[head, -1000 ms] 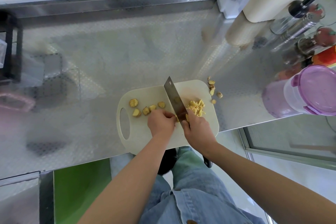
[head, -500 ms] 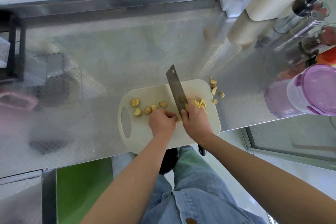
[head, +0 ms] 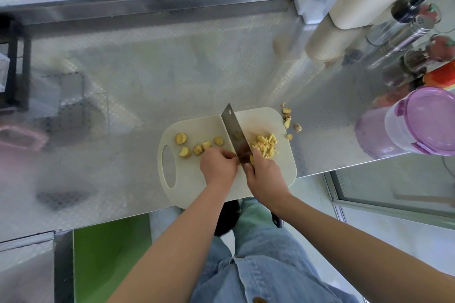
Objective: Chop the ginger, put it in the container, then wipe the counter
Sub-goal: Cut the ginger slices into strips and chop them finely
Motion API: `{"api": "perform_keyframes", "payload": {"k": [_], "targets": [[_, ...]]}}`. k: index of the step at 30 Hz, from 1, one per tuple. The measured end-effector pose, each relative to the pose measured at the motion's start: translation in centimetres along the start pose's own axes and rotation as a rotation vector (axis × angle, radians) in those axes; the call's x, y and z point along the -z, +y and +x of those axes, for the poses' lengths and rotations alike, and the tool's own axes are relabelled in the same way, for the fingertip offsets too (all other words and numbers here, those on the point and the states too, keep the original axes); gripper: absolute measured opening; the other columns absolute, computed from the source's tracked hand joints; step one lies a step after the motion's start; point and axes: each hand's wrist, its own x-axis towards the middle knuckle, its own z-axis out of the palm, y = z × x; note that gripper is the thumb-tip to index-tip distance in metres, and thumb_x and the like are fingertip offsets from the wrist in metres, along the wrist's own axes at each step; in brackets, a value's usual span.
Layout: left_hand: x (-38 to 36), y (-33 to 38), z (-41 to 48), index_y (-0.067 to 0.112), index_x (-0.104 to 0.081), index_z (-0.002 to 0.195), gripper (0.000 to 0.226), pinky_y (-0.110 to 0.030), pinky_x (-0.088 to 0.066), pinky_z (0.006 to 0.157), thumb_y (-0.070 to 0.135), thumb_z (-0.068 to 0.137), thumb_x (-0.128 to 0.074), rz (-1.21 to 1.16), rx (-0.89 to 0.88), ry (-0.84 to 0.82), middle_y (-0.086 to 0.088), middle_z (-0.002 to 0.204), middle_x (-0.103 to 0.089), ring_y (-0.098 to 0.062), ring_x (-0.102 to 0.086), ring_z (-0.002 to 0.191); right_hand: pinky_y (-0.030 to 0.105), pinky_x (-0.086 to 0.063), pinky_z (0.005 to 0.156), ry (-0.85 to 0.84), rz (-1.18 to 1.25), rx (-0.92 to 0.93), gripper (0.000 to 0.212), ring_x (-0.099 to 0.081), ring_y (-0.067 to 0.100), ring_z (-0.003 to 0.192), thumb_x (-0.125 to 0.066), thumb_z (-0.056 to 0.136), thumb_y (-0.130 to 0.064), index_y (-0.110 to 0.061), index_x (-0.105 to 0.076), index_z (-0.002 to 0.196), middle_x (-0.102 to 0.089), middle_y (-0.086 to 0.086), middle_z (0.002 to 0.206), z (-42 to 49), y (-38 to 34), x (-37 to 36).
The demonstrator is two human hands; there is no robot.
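A cream cutting board (head: 283, 167) lies at the front edge of the steel counter (head: 172, 69). My right hand (head: 267, 176) grips the handle of a cleaver (head: 234, 130), whose blade stands across the board. My left hand (head: 218, 166) has its fingers curled and pinches a ginger piece right against the blade's left side. Several ginger slices (head: 197, 146) lie left of the blade. A pile of chopped ginger (head: 264, 146) sits right of it. Ginger scraps (head: 288, 119) lie on the counter off the board's far right corner.
A clear container with a purple lid (head: 416, 122) stands at the counter's right edge. Bottles and jars (head: 403, 29) and a cream holder (head: 354, 7) crowd the back right. A pink object (head: 19, 138) and a dark rack (head: 14, 64) are at the left.
The cleaver rose half a second ago and has come back down beside my left fingers. The chopped pile to the right of the blade has grown a little.
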Motion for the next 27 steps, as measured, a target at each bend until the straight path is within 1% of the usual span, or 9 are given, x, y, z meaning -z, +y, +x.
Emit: {"api": "perform_keyframes", "payload": {"k": [2,6,12,14,17,19,21,24,27], "targets": [[0.0,0.0,0.0,0.017,-0.077,0.078,0.007,-0.026,-0.052,0.07,0.014,0.072,-0.073,0.012,0.001,-0.005,-0.001,0.076,-0.074,-0.017,-0.068,0.076,0.037,-0.044,0.06,0.012,0.005,0.0,0.014,-0.051,0.028,0.067,-0.041,0.098,-0.019,-0.01,-0.044,0.108,-0.056,0.009,0.076,0.1,-0.1,-0.3],[0.1,0.0,0.0,0.016,-0.078,0.078,0.008,-0.024,-0.05,0.069,0.016,0.072,-0.073,0.02,-0.006,-0.015,-0.001,0.076,-0.074,-0.015,-0.068,0.076,0.034,-0.036,0.057,0.058,0.06,-0.005,0.006,-0.046,0.027,0.062,-0.042,0.097,-0.016,-0.01,-0.043,0.096,-0.048,0.003,0.068,1.0,-0.7,-0.5],[0.2,-0.5,-0.1,0.018,-0.074,0.071,0.01,-0.035,-0.056,0.071,0.012,0.075,-0.067,-0.035,-0.042,-0.014,-0.002,0.066,-0.072,-0.018,-0.069,0.068,0.033,-0.033,0.056,0.123,0.123,-0.045,0.012,-0.042,0.023,0.056,-0.044,0.097,-0.016,-0.006,-0.046,0.103,-0.04,-0.001,0.059,2.5,0.0,1.1],[0.2,-0.9,-0.1,0.021,-0.071,0.068,0.013,-0.035,-0.056,0.069,0.013,0.075,-0.064,-0.053,-0.082,0.001,-0.001,0.063,-0.07,-0.019,-0.068,0.066,0.033,-0.033,0.054,0.119,0.117,-0.014,0.02,-0.042,0.019,0.055,-0.044,0.097,-0.016,-0.006,-0.047,0.114,-0.042,-0.002,0.058,1.8,0.0,1.2],[0.9,-1.3,-0.1,0.018,-0.072,0.079,0.01,-0.032,-0.052,0.07,0.017,0.08,-0.062,0.004,-0.155,0.073,0.0,0.069,-0.071,-0.018,-0.066,0.071,0.034,-0.039,0.054,0.097,0.141,0.016,0.022,-0.046,0.018,0.054,-0.044,0.097,-0.016,-0.006,-0.047,0.117,-0.047,0.002,0.06,0.6,-0.3,0.2],[1.4,-1.5,-0.1,0.016,-0.071,0.083,0.01,-0.03,-0.048,0.069,0.019,0.083,-0.061,0.027,-0.201,0.131,0.001,0.074,-0.071,-0.017,-0.062,0.07,0.032,-0.037,0.054,0.069,0.148,0.0,0.018,-0.047,0.018,0.054,-0.044,0.098,-0.018,-0.008,-0.046,0.112,-0.049,0.003,0.062,0.2,-0.2,-0.7],[1.9,-1.5,-0.2,0.015,-0.07,0.084,0.01,-0.029,-0.043,0.066,0.02,0.085,-0.061,0.067,-0.24,0.187,0.001,0.078,-0.069,-0.015,-0.057,0.07,0.029,-0.035,0.054,0.052,0.156,-0.02,0.023,-0.047,0.017,0.055,-0.043,0.098,-0.019,-0.008,-0.045,0.118,-0.049,0.002,0.062,-0.1,-0.1,-1.2],[2.6,-1.4,-0.1,0.016,-0.067,0.085,0.011,-0.029,-0.037,0.058,0.024,0.088,-0.059,0.131,-0.266,0.268,0.001,0.077,-0.066,-0.016,-0.054,0.067,0.029,-0.034,0.053,0.088,0.171,-0.061,0.034,-0.047,0.017,0.055,-0.042,0.099,-0.018,-0.008,-0.041,0.131,-0.047,0.001,0.061,0.3,0.4,-0.8],[3.2,-0.9,0.6,0.018,-0.065,0.093,0.013,-0.029,-0.035,0.058,0.027,0.089,-0.058,0.244,-0.305,0.33,-0.001,0.085,-0.063,-0.019,-0.053,0.075,0.029,-0.031,0.049,0.141,0.168,-0.127,0.032,-0.046,0.019,0.056,-0.042,0.098,-0.019,-0.007,-0.043,0.128,-0.047,0.001,0.06,1.4,1.1,0.2]]}}
